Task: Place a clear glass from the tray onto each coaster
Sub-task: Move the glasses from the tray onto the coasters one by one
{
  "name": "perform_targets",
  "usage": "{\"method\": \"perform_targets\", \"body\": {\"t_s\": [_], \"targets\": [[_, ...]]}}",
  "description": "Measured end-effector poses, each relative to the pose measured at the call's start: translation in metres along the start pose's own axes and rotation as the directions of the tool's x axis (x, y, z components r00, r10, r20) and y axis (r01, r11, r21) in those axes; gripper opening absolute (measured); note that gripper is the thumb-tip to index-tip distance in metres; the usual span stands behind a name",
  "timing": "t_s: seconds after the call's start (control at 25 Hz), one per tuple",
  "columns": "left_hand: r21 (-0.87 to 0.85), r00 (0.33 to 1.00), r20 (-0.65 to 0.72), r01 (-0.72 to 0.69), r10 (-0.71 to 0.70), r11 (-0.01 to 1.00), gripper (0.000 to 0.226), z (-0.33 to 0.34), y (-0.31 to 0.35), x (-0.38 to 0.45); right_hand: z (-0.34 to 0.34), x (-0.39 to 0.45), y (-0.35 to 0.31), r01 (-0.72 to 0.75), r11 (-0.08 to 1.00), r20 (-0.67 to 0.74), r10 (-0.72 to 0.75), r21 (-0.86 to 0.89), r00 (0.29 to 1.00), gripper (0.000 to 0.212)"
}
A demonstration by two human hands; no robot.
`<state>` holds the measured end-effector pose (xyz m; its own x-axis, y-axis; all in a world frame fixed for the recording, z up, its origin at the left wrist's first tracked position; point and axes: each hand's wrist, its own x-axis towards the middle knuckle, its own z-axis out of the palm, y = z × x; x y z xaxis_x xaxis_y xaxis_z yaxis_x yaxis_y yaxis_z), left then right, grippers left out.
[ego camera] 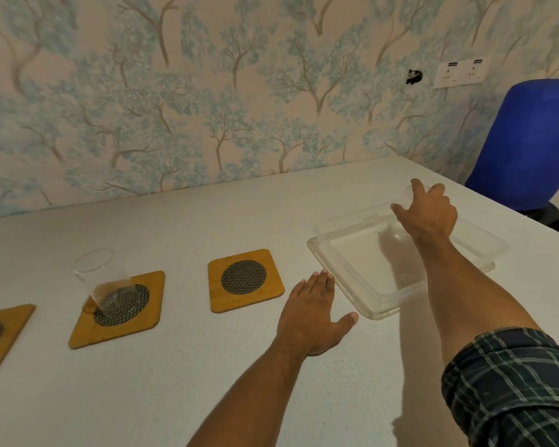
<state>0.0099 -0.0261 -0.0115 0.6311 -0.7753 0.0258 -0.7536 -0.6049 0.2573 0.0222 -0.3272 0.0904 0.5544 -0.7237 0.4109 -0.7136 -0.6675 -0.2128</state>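
- Reaching over the tray (336, 269), the right hand (428, 214) was seen with its fingers curled round a glass (408, 193) at the tray's far side; the grip looked closed on the upper wall near the rim, though the glass was mostly hidden by the hand.
- Whether that glass was lifted or resting on the tray floor could not be told.
- The left hand (313, 314) was laid flat and open on the table (175, 382), holding nothing, just beside the tray's near corner.
- The glass was judged light, rigid, smooth and breakable; a firm wrap round the side wall was thought safer than a pinch at the thin rim, and a gentle set-down was called for.
- The clear plastic tray appeared otherwise empty; no other glass could be made out in it.
- The nearest coaster (246, 280), between the left hand and the others, was bare.
- The middle coaster (117, 309) bore a second glass (105, 285), upright on its mesh disc.
- On the far-left coaster (0, 337), cut by the frame edge, a glass base seemed to be sitting.
- One placement was judged to be left.
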Motion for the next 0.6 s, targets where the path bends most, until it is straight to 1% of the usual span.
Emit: {"method": "perform_targets", "body": {"t_s": [0.08,0.2,0.32,0.44,0.48,0.52,0.6], "targets": [[0.001,1.0,-0.004,-0.003,0.003,1.0,0.093,-0.001,-0.001,-0.001,-0.012,-0.01,-0.009,0.052,0.997,-0.077,-0.048,0.061,0.996,0.075],[-0.013,1.0,-0.013,-0.006,0.006,1.0,0.092,-0.002,0.001,-0.002,-0.034,-0.024,-0.029,0.15,0.965,-0.192,-0.109,0.213,0.975,0.081],[-0.012,1.0,0.003,-0.011,0.011,1.0,0.089,-0.002,0.003,-0.012,-0.048,-0.04,-0.054,0.265,0.89,-0.279,-0.165,0.371,0.946,0.087],[-0.017,0.998,0.037,-0.05,0.051,0.999,0.085,-0.012,-0.003,-0.028,-0.054,-0.057,-0.084,0.354,0.804,-0.318,-0.218,0.478,0.923,0.081],[-0.028,0.998,0.016,-0.066,0.067,0.997,0.079,-0.019,-0.007,-0.037,-0.056,-0.065,-0.095,0.376,0.778,-0.32,-0.236,0.503,0.917,0.078],[-0.036,0.996,-0.034,-0.083,0.081,0.996,0.068,-0.026,-0.013,-0.047,-0.056,-0.074,-0.107,0.396,0.754,-0.319,-0.258,0.524,0.912,0.076],[-0.018,0.974,-0.206,-0.097,0.091,0.995,0.048,-0.037,-0.03,-0.069,-0.055,-0.095,-0.131,0.426,0.711,-0.305,-0.301,0.559,0.903,0.074]]}}
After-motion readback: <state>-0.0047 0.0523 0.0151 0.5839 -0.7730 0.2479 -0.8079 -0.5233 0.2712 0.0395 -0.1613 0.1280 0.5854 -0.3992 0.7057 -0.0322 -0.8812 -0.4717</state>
